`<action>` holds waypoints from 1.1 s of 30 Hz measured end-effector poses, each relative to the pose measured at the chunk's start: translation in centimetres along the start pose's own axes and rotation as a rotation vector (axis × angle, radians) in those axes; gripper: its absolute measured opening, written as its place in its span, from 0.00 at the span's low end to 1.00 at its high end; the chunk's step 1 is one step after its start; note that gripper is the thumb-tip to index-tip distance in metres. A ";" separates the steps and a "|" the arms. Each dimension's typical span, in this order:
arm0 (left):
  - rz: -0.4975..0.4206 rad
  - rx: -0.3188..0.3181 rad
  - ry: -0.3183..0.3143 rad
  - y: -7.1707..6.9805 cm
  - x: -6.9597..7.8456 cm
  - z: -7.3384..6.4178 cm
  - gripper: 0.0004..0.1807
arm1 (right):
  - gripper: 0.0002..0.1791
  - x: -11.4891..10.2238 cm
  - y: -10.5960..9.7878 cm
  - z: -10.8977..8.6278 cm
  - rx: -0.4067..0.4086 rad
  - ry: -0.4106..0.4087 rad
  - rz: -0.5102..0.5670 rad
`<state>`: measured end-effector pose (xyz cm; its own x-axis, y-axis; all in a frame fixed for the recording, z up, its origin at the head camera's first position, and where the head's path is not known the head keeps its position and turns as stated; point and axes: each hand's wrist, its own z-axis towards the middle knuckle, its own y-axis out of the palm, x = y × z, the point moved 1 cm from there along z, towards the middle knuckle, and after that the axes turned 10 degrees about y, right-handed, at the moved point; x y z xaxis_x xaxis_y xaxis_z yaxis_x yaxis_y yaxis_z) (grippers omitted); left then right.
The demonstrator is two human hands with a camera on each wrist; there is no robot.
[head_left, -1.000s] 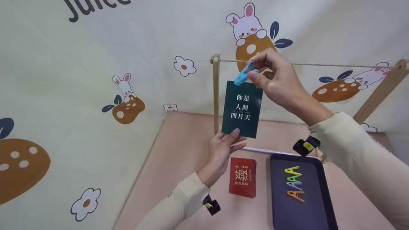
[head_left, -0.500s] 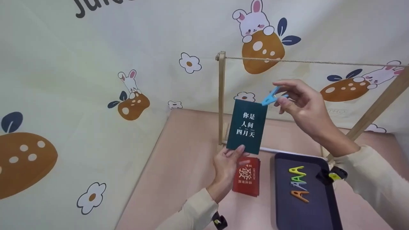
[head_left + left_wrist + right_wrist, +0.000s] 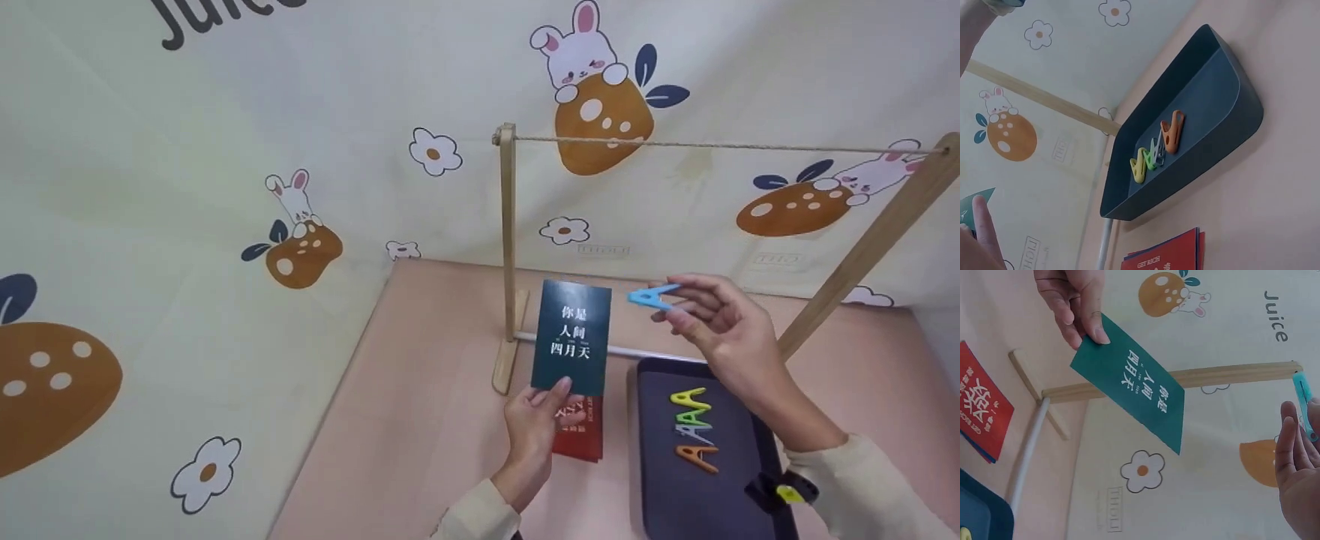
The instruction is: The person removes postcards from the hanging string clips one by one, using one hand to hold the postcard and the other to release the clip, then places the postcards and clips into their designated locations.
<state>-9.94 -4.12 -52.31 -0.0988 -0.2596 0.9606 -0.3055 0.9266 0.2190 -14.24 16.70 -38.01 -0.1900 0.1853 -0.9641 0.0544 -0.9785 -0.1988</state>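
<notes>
My left hand point(image 3: 531, 427) pinches the bottom edge of a dark green card point(image 3: 571, 337) with white Chinese characters, holding it up with its printed face toward me. To the card's right, my right hand point(image 3: 731, 337) holds a light blue clothespin point(image 3: 651, 297) between thumb and fingers, its nose pointing left at the card. A small gap separates clothespin and card in the head view. From the right wrist, the card point(image 3: 1131, 385) shows whole with the left thumb over its end, and the clothespin point(image 3: 1304, 405) appears at the right edge.
A wooden frame point(image 3: 508, 232) with a string point(image 3: 720, 145) across its top stands behind the hands. A dark tray point(image 3: 701, 502) with several coloured clothespins point(image 3: 1171, 132) lies at the right. Red cards point(image 3: 581, 442) lie stacked under the left hand.
Both hands have come down from near the string. The blue clothespin, earlier at the card's top edge, is now apart from it, to its right.
</notes>
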 end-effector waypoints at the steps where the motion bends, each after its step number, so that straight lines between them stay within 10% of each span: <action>1: 0.001 0.006 -0.014 -0.2 -0.4 -0.1 0.23 | 0.21 0.5 0.0 -0.4 0.006 0.002 -0.018; 11: 0.036 0.058 -0.103 -1.2 -5.1 -0.5 0.19 | 0.24 5.6 0.3 -3.8 0.108 -0.041 -0.329; 27: 0.134 0.112 -0.254 -2.6 -8.9 -0.8 0.18 | 0.19 15.2 -0.9 -10.3 0.021 0.373 -0.878; 33: 0.160 0.136 -0.286 -2.8 -10.0 -1.3 0.13 | 0.17 18.2 -1.1 -12.8 0.130 0.312 -0.947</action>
<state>-6.88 -3.76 -62.26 -0.4111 -0.1976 0.8899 -0.3865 0.9219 0.0261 -5.26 22.29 -57.63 0.1666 0.8896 -0.4252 -0.0966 -0.4144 -0.9049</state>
